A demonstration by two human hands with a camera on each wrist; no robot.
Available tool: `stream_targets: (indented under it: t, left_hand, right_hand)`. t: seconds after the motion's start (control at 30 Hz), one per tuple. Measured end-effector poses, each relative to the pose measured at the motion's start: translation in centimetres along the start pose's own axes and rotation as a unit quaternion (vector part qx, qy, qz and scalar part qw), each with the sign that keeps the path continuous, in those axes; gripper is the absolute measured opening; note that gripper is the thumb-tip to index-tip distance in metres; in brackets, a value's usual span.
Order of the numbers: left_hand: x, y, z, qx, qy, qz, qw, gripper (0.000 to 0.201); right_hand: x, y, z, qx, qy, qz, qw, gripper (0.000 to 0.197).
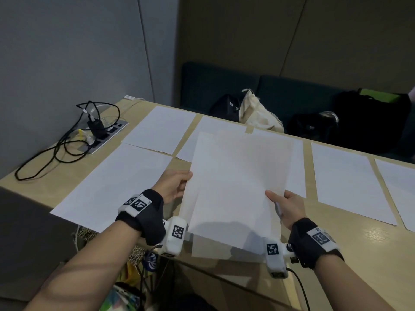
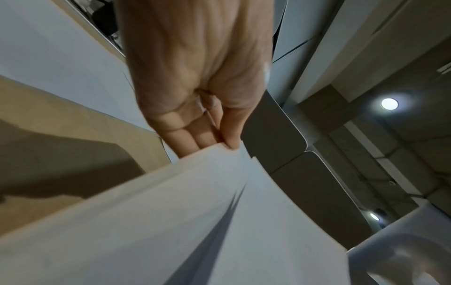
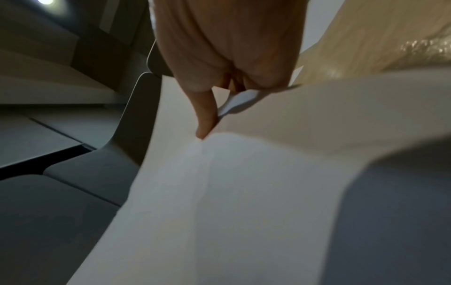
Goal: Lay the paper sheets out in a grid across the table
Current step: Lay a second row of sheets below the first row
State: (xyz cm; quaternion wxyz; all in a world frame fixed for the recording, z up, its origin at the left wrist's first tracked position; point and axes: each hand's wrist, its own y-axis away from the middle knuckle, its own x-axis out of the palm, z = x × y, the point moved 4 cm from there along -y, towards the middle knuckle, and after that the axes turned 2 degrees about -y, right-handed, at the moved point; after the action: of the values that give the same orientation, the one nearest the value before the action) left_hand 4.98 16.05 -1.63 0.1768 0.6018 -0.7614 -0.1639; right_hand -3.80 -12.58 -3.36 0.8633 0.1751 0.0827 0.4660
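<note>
I hold a small stack of white paper sheets (image 1: pixel 238 182) above the near middle of the wooden table (image 1: pixel 350 243). My left hand (image 1: pixel 177 185) grips its left edge, thumb on top; the left wrist view shows the fingers (image 2: pixel 195 135) pinching the sheets (image 2: pixel 171 221). My right hand (image 1: pixel 285 205) grips the right edge, thumb on top; the right wrist view shows the thumb (image 3: pixel 207 119) pressing the top sheet (image 3: pixel 219 202). Several single sheets lie flat in rows: far left (image 1: pixel 161 129), near left (image 1: pixel 116 182), right (image 1: pixel 345 180), far right (image 1: pixel 399 187). Others are partly hidden behind the stack.
A power strip with a charger and tangled black cables (image 1: pixel 67 140) sits at the table's far left corner. Bags (image 1: pixel 258 111) rest on a dark bench beyond the far edge. The table's near edge (image 1: pixel 224 272) runs below my wrists.
</note>
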Motion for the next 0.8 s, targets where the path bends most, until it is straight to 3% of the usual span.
stream_targets:
  t: [0.37,0.6,0.77,0.8]
  left_hand:
    - [-2.9,-0.3,0.2,-0.033,-0.068,-0.069,0.995,0.007]
    - [-2.4,-0.6,0.7,-0.005,-0.078,-0.086,0.993,0.032]
    - [-4.7,-0.6,1.7,-0.001,-0.186,-0.188,0.964,0.022]
    - [-5.4,-0.5,2.0,-0.003,-0.206,-0.209,0.956,0.027]
  right_hand:
    - [-0.7,0.0,0.6,0.013,-0.037,0.002,0.999,0.033]
    - [0.5,0.7,-1.7,0.064,-0.015,0.037,0.997,0.036]
    - [-1.0,0.5,-1.4,0.067,-0.029,0.005,0.997,0.037]
    - [-1.5,0.4,-1.2,0.063,-0.027,0.0,0.998,0.037]
